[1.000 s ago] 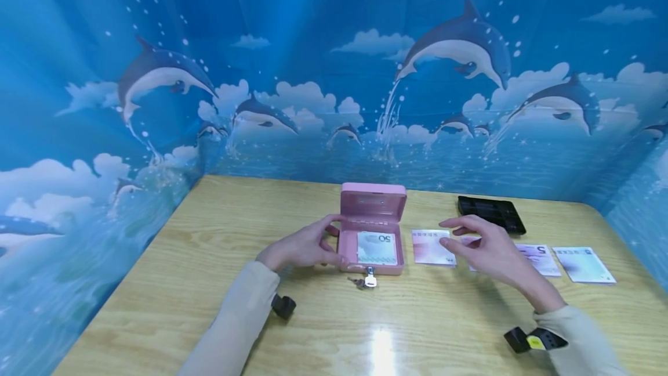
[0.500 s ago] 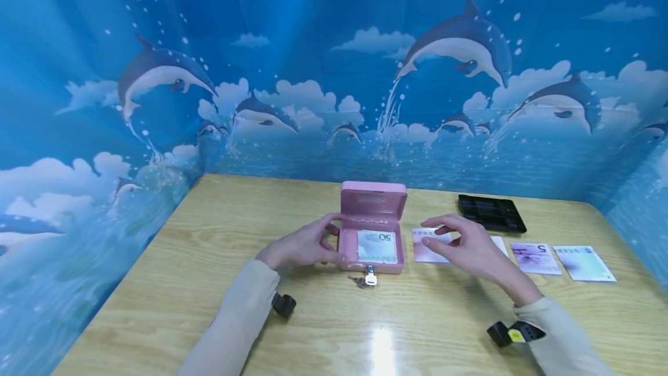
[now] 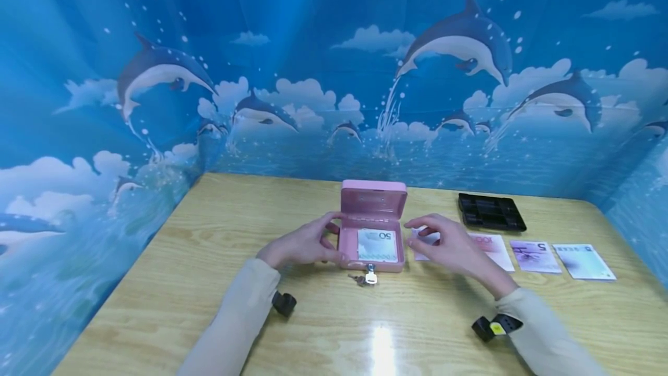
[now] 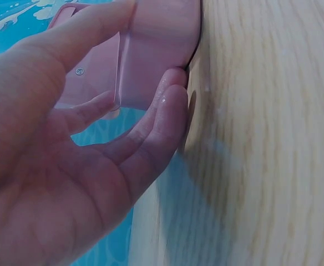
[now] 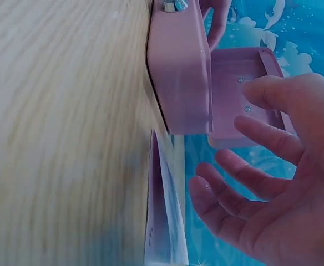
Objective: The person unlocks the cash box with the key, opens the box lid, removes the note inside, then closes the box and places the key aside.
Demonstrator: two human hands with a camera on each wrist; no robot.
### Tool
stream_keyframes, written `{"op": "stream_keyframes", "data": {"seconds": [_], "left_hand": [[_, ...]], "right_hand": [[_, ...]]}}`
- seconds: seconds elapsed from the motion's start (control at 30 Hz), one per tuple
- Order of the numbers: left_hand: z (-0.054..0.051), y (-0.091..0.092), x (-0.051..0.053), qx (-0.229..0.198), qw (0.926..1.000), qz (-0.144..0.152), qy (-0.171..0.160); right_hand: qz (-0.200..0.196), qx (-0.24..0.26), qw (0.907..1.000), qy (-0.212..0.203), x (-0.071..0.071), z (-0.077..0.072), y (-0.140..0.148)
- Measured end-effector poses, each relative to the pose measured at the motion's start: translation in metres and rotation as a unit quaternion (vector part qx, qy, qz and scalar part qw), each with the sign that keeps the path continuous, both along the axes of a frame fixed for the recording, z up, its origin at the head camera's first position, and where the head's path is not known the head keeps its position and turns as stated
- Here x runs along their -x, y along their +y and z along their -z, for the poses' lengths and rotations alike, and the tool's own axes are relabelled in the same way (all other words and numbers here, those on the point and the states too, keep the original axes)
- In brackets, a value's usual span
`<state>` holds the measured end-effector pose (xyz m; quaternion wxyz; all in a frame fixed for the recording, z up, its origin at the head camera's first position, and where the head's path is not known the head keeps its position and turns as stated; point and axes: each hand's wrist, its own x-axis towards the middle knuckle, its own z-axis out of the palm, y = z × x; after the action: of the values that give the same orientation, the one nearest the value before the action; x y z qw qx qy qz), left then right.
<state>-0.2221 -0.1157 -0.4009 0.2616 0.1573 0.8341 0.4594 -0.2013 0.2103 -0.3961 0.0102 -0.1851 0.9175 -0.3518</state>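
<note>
A pink cash box (image 3: 345, 248) stands with its lid (image 3: 373, 199) raised and a 50 note (image 3: 377, 246) lying inside. My left hand (image 3: 305, 243) holds the box's left side, fingers and thumb spread along it; in the left wrist view the fingertips (image 4: 173, 100) touch the pink wall (image 4: 156, 50). My right hand (image 3: 451, 245) hovers at the box's right, above a note (image 3: 421, 255) that it partly covers. In the right wrist view its fingers are loosely bent and hold nothing, beside the box (image 5: 181, 72) and above the folded notes (image 5: 167, 221).
Right of the right hand lie a red-printed note (image 3: 496, 249), a purple 5 note (image 3: 536, 257) and a pale blue note (image 3: 584, 261). Behind them is a black compartment tray (image 3: 492, 212). Keys (image 3: 369, 278) hang at the box's front. A dolphin-printed curtain (image 3: 313, 74) borders the table.
My right hand has moved left over the notes towards the box, uncovering the red-printed note. My left hand has stayed on the box.
</note>
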Motion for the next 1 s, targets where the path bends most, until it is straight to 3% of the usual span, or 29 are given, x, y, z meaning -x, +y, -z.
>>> {"op": "stream_keyframes", "data": {"seconds": [0.5, 1.0], "left_hand": [[0.001, 0.0, 0.001, -0.012, 0.9999, 0.008, -0.002], [0.0, -0.001, 0.001, -0.013, 0.9999, 0.004, -0.002]], "right_hand": [[-0.013, -0.02, 0.9995, -0.018, 0.01, 0.01, -0.027], [-0.028, -0.038, 0.9989, 0.006, 0.018, 0.016, -0.042]]}}
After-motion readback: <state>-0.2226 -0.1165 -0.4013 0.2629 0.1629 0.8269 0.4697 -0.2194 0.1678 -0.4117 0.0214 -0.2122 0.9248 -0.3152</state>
